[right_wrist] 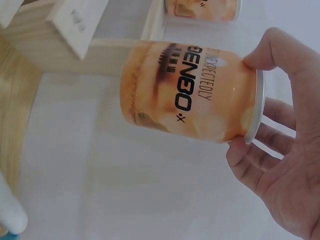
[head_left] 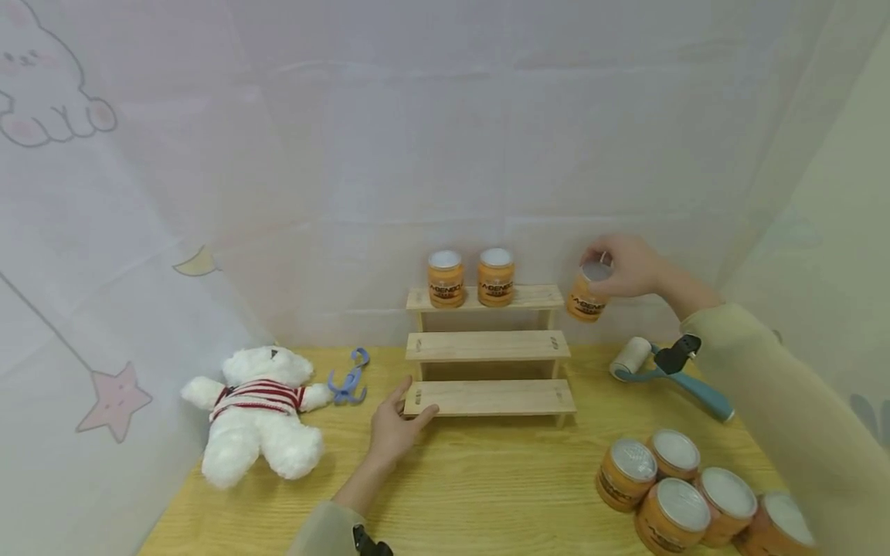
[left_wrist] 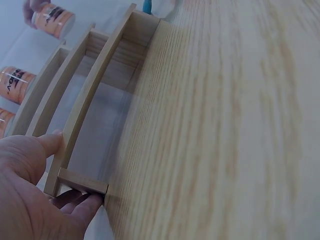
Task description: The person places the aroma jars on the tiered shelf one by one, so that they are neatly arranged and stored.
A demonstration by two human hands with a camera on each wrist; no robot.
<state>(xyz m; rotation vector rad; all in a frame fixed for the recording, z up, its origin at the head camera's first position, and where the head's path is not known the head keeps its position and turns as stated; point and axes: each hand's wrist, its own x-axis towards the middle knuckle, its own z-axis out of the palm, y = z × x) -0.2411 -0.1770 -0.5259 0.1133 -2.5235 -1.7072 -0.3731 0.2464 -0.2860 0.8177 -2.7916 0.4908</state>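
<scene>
My right hand [head_left: 626, 266] pinches an orange can [head_left: 586, 297] by its silver rim, holding it in the air just right of the top step. The right wrist view shows thumb and fingers around the rim of this can [right_wrist: 190, 92]. A three-step wooden rack [head_left: 487, 346] stands against the back cloth. Two matching cans, one at the left [head_left: 446, 282] and one near the middle [head_left: 496, 279], sit upright on its top step. With my left hand [head_left: 396, 425] I grip the left end of the bottom step, thumb on the board and fingers [left_wrist: 87, 207] under its end.
Several more orange cans [head_left: 670, 510] stand at the table's front right. Behind them lies a lint roller [head_left: 695, 390] with a blue handle. A white teddy bear [head_left: 260, 417] in a striped shirt and a purple hook-shaped piece [head_left: 348, 382] lie left of the rack.
</scene>
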